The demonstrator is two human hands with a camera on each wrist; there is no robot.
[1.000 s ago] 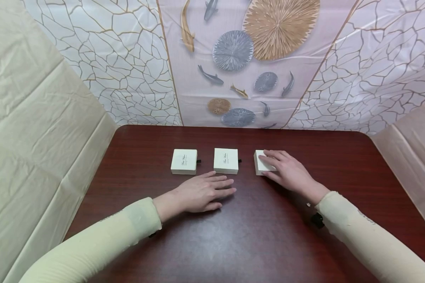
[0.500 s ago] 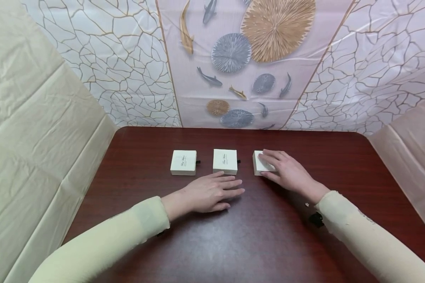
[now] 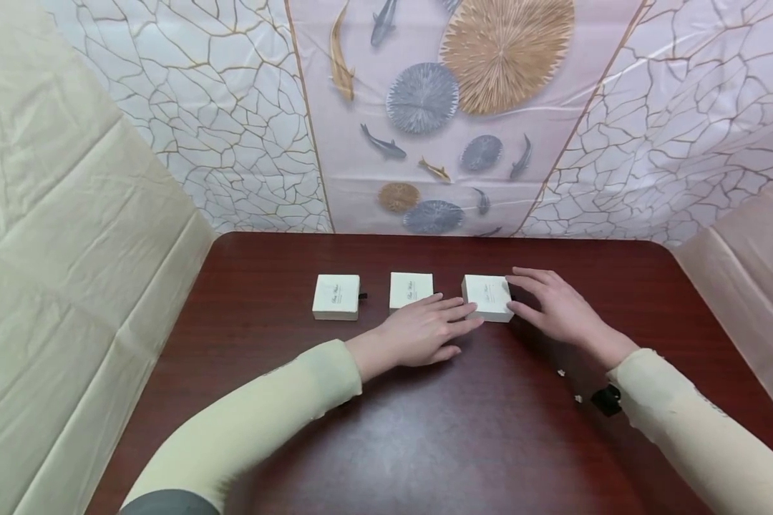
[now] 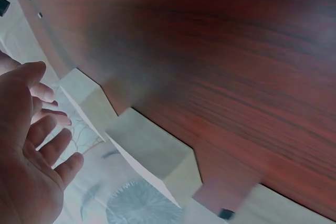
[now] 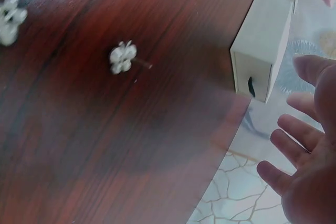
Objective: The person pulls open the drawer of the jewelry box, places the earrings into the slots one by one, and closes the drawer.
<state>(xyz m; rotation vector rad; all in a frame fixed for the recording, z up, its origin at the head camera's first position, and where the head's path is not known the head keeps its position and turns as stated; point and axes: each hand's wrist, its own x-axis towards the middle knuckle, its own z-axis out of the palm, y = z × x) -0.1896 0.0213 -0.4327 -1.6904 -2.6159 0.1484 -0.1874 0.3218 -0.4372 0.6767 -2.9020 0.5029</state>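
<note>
Three small white drawer boxes with printed lids stand in a row: the left box [image 3: 336, 297], the middle box [image 3: 411, 286] and the right box [image 3: 487, 297]. A black ribbon tab [image 5: 251, 86] shows on the right box's side in the right wrist view. My left hand [image 3: 425, 330], fingers extended, overlaps the middle box's front, its fingertips close to the right box's front left corner. Beside the right box's right side is my right hand [image 3: 557, 304], fingers spread and holding nothing, with thumb and fingertips near that edge.
Two small white flower-shaped pieces, one farther [image 5: 123, 59] with a thin post and one nearer [image 5: 10, 20], lie on the dark red wooden table [image 3: 425, 443] by the right forearm. Behind the table hangs a patterned cloth [image 3: 425, 143]; beige cloth [image 3: 71, 286] covers the left side.
My left hand has slid right, from the gap before the middle box toward the right box. The right hand has come off the right box's top and moved right, uncovering its lid.
</note>
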